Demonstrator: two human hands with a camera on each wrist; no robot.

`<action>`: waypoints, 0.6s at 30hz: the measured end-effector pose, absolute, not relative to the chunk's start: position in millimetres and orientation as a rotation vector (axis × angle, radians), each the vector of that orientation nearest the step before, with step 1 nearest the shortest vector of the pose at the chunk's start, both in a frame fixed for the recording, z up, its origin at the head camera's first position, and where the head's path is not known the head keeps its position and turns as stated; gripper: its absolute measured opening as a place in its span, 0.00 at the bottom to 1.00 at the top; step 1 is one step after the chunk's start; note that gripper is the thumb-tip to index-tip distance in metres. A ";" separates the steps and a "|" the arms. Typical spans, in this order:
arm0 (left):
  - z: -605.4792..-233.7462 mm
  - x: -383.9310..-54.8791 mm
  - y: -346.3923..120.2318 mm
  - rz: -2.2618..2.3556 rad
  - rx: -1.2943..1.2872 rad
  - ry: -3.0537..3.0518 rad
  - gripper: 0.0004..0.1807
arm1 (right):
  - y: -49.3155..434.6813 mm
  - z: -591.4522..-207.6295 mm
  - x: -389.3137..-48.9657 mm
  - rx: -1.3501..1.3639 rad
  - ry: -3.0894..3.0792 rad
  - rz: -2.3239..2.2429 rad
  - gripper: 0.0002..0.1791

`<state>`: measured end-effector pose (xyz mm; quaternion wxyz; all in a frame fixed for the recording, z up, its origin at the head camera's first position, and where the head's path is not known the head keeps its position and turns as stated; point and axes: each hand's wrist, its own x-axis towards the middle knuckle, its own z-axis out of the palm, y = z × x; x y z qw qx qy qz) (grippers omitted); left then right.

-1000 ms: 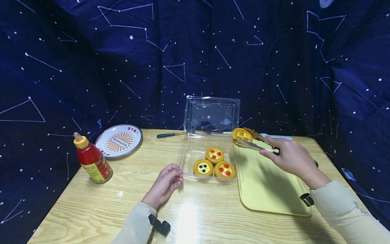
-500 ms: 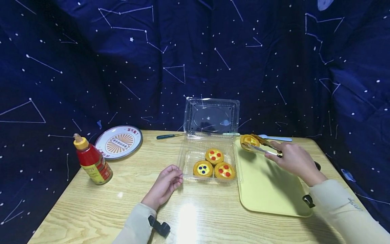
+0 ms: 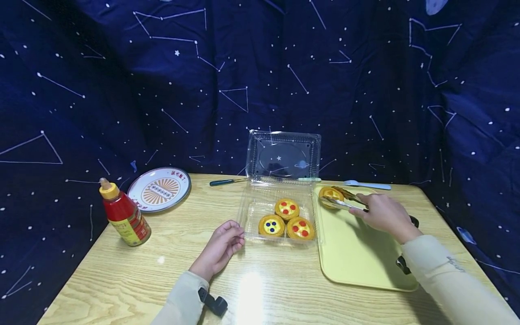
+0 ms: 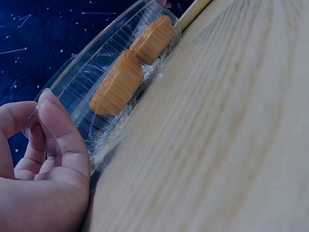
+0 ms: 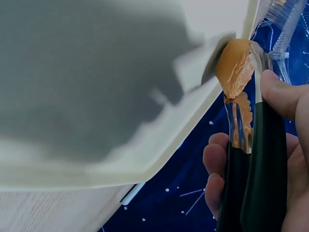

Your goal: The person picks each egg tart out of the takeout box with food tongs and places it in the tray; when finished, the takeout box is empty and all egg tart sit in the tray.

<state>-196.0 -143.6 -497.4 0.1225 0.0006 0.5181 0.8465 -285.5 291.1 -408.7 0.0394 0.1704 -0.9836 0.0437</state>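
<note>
Tart [image 3: 331, 194]: at the yellow tray's [image 3: 357, 259] far left corner, contact unclear; we judge it light, fragile-rimmed, best gripped by opposite sides
Tongs [image 5: 264, 171]: right hand [image 3: 386, 214] grips their handles; tips pinch the tart
Clear box [image 3: 255, 210]: left hand [image 3: 221, 246] pinches its near left corner; we expect thin, flexible plastic

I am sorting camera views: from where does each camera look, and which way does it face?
Head: on the person's head, facing forward and down over the table, clear box and yellow tray; left hand, right hand and sleeves show.
Left wrist: on that wrist, looking low across the table at the clear box; the left hand shows.
Right wrist: on that wrist, looking along the tongs to a tart; the right hand shows in part.
Head and right wrist both show the tongs and that tart.
</note>
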 end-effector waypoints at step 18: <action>-499.3 -196.9 -144.7 2.470 0.007 1.503 0.03 | 286.0 -398.4 -278.8 0.445 -3.058 0.209 0.46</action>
